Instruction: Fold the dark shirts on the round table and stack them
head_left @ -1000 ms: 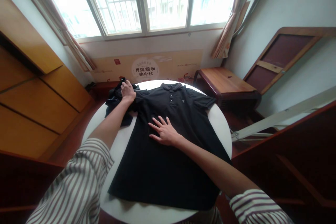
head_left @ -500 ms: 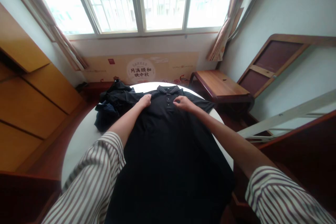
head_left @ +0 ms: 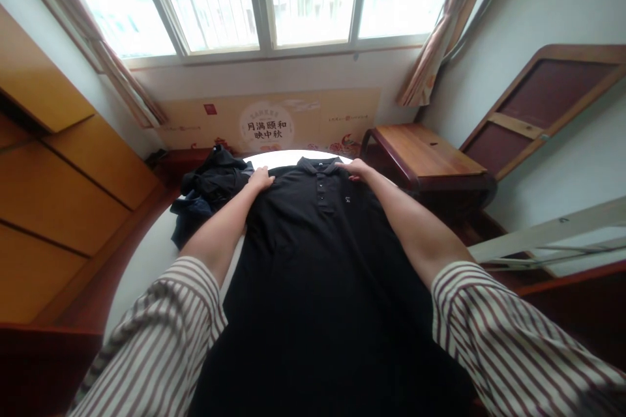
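A black polo shirt (head_left: 313, 260) lies spread front side up, its collar (head_left: 320, 166) at the far side and its lower part running toward me. Three or fewer buttons show on the placket, and a small light mark sits on the chest to the right. My left hand (head_left: 261, 178) is closed on the shirt's left shoulder edge. At the right shoulder, beside the collar, my right hand (head_left: 356, 170) grips the cloth, fingers partly hidden. Neither sleeve shows clearly.
The shirt lies on a round white table (head_left: 132, 287). A heap of dark clothes (head_left: 210, 179) rests left of my left hand. Beyond the table's right side stands a wooden side table (head_left: 425, 150). Cabinets (head_left: 83, 176) line the left, and windows (head_left: 313, 0) the far wall.
My right hand has moved from the button placket up and right to the shoulder beside the collar. My left hand has shifted slightly left and up. The view has tilted a little.
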